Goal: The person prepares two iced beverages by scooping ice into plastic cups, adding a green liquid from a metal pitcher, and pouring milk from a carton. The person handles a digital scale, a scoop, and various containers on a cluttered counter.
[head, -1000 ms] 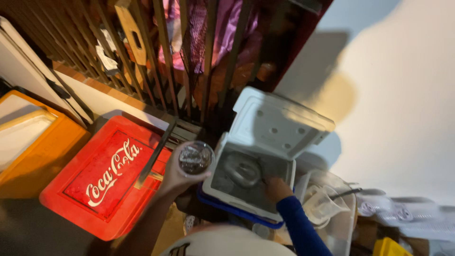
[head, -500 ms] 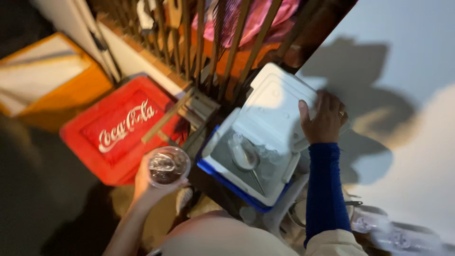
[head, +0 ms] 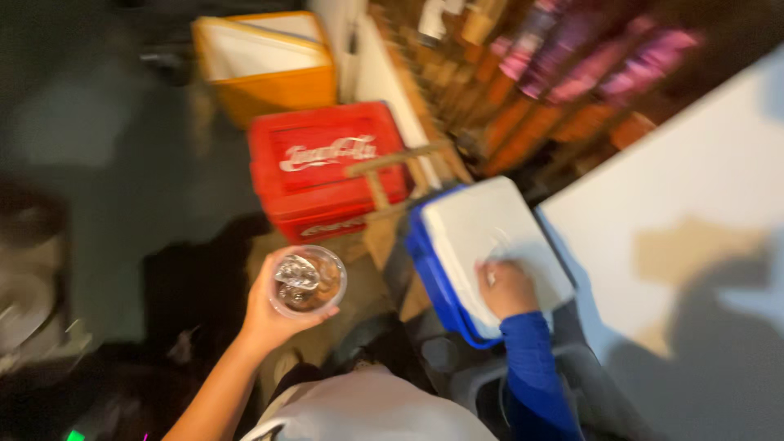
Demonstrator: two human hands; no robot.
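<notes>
My left hand (head: 265, 314) holds a clear plastic cup (head: 308, 280) with ice and a little brown liquid in it, seen from above. My right hand (head: 506, 286), in a blue sleeve, rests flat on the white lid (head: 482, 229) of a blue cooler box (head: 429, 273), and that lid lies down on the box. The cup is apart from the cooler, to its left.
A red cooler (head: 327, 167) with white lettering sits beyond the cup, an orange cooler (head: 265, 65) with its lid up behind it. A wooden railing (head: 506, 98) runs along the top right. A pale wall (head: 694, 245) stands at the right. The view is blurred.
The blue cooler's white lid was standing up and now lies down. My right hand went from gripping the lid's edge to resting on top. The cup stayed in my left hand.
</notes>
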